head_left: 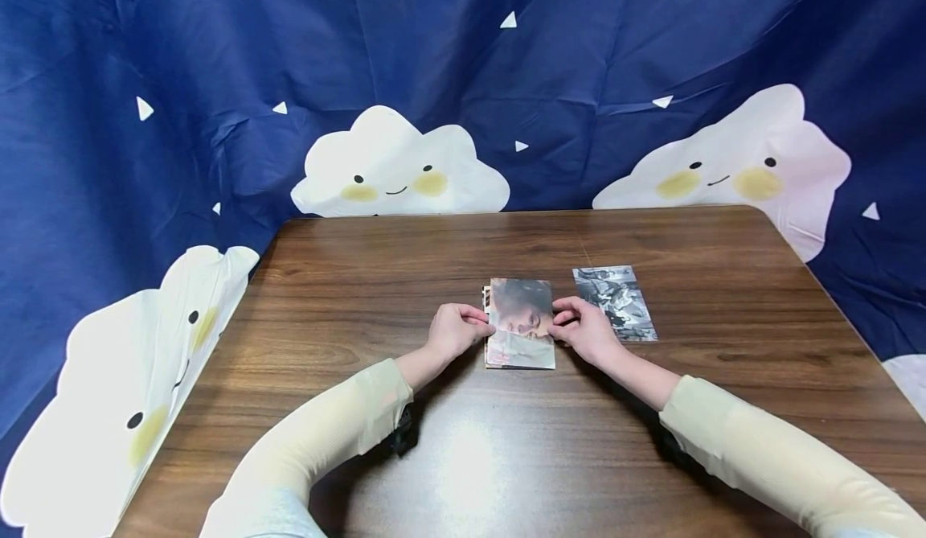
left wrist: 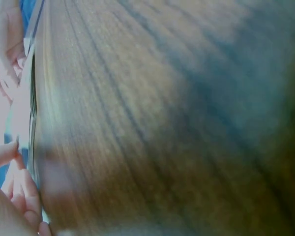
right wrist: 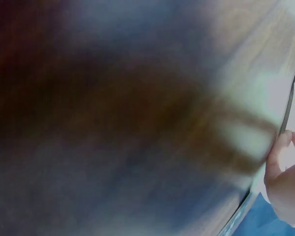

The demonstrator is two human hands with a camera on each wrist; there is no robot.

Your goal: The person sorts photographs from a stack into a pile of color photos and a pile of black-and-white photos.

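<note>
A colour photo print [head_left: 522,313] showing part of a face lies on top of a small stack of prints [head_left: 487,301], whose edges peek out at its left side. My left hand [head_left: 457,330] pinches the left edge, thumb on top of the print. On the opposite side, my right hand [head_left: 587,333] grips the right edge between thumb and fingers. The left wrist view shows the stack's layered edge [left wrist: 33,93] side-on beside the fingers. Only part of the right hand [right wrist: 287,182] shows at the right border of the right wrist view.
A black-and-white print [head_left: 615,301] lies flat to the right, its lower left part behind my right hand. The brown wooden table [head_left: 362,281] reaches back to a dark blue curtain [head_left: 550,63] with smiling clouds. Glare falls on the table's near middle.
</note>
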